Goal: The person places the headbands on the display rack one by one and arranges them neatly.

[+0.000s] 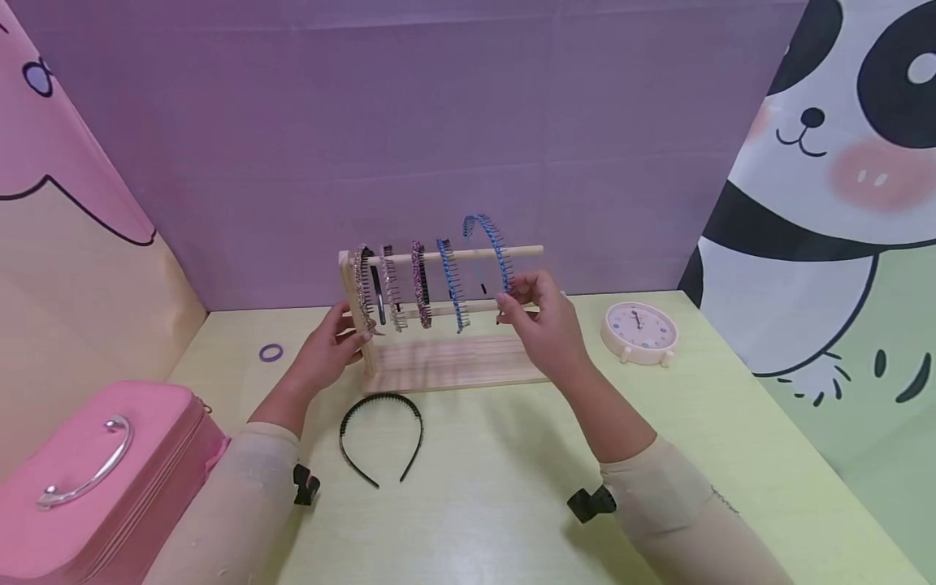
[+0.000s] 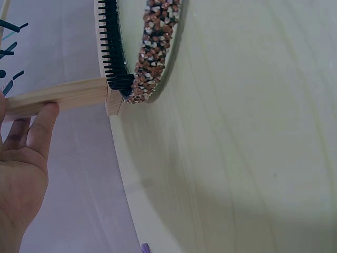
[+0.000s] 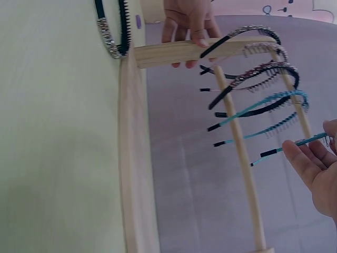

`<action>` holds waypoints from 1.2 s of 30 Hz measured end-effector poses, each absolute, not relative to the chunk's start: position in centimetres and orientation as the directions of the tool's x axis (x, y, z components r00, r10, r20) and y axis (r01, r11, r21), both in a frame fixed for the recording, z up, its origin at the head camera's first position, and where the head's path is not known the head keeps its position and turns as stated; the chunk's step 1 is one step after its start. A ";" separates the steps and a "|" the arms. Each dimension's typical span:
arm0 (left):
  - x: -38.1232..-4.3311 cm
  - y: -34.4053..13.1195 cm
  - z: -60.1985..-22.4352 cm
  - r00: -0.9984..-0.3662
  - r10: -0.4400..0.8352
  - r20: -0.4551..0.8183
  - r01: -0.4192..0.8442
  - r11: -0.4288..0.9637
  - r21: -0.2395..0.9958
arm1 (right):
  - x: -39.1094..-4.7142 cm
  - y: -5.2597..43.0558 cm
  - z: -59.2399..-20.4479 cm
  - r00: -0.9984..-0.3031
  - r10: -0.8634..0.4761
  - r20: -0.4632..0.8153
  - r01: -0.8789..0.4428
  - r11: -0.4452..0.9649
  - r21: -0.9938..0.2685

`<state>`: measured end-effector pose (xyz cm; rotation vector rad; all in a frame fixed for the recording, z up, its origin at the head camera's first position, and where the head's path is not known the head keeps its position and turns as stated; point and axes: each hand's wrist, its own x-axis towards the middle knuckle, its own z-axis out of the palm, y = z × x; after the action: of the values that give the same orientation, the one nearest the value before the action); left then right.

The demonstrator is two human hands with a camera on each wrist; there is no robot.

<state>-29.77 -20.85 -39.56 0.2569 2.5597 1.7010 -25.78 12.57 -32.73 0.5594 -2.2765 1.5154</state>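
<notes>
My right hand (image 1: 544, 325) pinches one side of a blue toothed headband (image 1: 497, 241) near the free right end of the upper rod (image 1: 528, 250). My left hand (image 1: 329, 351) grips the left upright (image 2: 73, 95) of a wooden rack (image 1: 453, 364), with the thumb in front and fingers behind. Several headbands hang on the upper rod: a brown beaded one (image 1: 361, 280) by the upright, a pale pink one (image 1: 391, 288), a dark pink one (image 1: 419, 280) and another blue one (image 1: 451, 284). A black toothed headband (image 1: 382, 396) with a beaded outer face (image 2: 155, 52) lies on the table before the rack.
A pink case (image 1: 110, 471) with a silver handle stands at the left front. A purple ring (image 1: 270, 353) lies left of the rack. To the right is a pink clock (image 1: 639, 331). A purple cloth backdrop (image 1: 439, 146) rises behind the table.
</notes>
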 end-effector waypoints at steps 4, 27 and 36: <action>-29.8 -20.8 -39.5 -0.985 0.166 0.043 0.104 0.379 0.920 | -26.2 12.1 -34.0 -0.865 -0.145 0.480 -0.498 0.349 -0.794; -29.9 -20.7 -39.1 -0.987 0.160 0.030 0.091 0.388 0.917 | -26.4 12.2 -34.9 -0.919 -0.179 0.352 -0.392 0.511 -0.765; -29.6 -20.7 -39.1 -0.989 0.148 0.017 0.075 0.399 0.914 | -26.2 13.7 -35.2 -0.927 -0.197 0.320 -0.374 0.555 -0.743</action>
<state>-29.57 -20.73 -39.14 0.2051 2.5705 1.6745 -26.18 13.73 -35.16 0.4819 -2.5892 1.3085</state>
